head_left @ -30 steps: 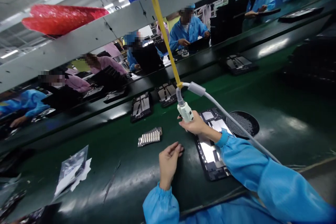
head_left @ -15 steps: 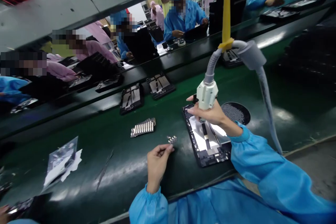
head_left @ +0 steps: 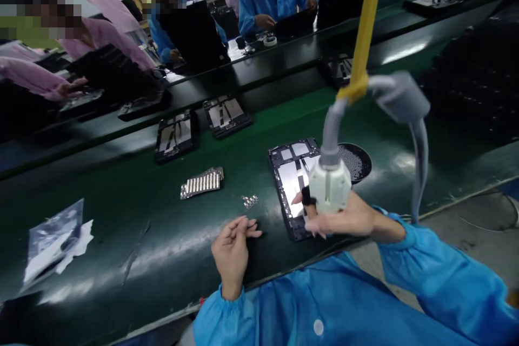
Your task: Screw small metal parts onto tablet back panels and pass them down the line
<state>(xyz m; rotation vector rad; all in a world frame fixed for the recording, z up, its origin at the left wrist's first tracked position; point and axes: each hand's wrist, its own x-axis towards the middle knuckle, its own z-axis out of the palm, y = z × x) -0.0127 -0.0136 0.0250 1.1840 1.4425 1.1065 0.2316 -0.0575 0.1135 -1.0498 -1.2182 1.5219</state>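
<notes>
My right hand is wrapped around a pale electric screwdriver that hangs from a grey hose. It is over the near right part of an opened tablet, whose bare inside faces up; the screwdriver's tip is hidden. My left hand is to the left of the tablet, thumb and forefinger pressed together; anything between them is too small to make out. Just beyond those fingers lie several tiny circuit boards. A larger stack of small boards lies further left.
A round dark dish of small parts sits behind the tablet. Two more opened tablets are further back. On the left lie a clear plastic bag and thin tweezers. A yellow strap holds the hose; co-workers sit opposite.
My right hand and the screwdriver have moved toward me, from the tablet's middle to its near edge. My left hand has drawn back from the tiny boards. The view has shifted.
</notes>
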